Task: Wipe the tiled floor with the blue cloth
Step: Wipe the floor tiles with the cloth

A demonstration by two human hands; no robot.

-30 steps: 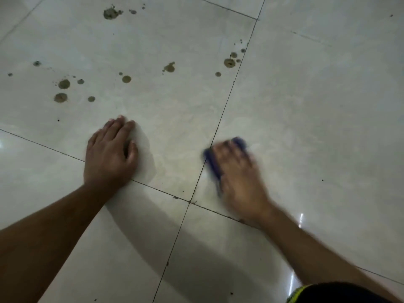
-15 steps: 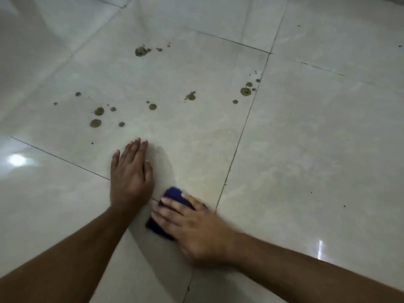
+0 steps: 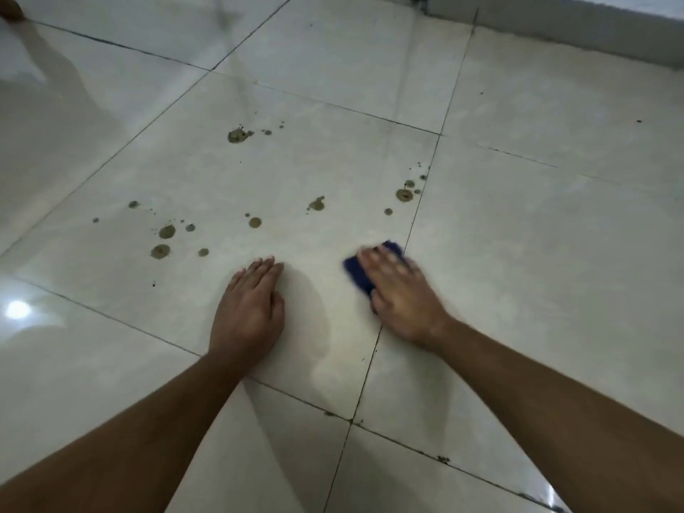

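Note:
The blue cloth [image 3: 358, 274] lies folded on the pale tiled floor [image 3: 536, 253], pressed flat under my right hand [image 3: 401, 294], which is blurred with motion beside a grout line. My left hand [image 3: 251, 311] rests palm down on the same tile, fingers together, a little left of the cloth and holding nothing. Several brown muddy spots [image 3: 166, 232] dot the tile beyond both hands, with more brown spots [image 3: 404, 194] near the grout line just ahead of the cloth. Most of the cloth is hidden under my fingers.
A larger brown splatter [image 3: 237, 135] sits farther out on the tile. A light wall base [image 3: 555, 20] runs along the top right. A lamp's reflection [image 3: 16, 309] shines on the glossy tile at the left.
My right hand has swept the cloth from beside my left hand out to the right and forward, up to the grout line. The left hand stays planted. The view has lifted, showing more floor.

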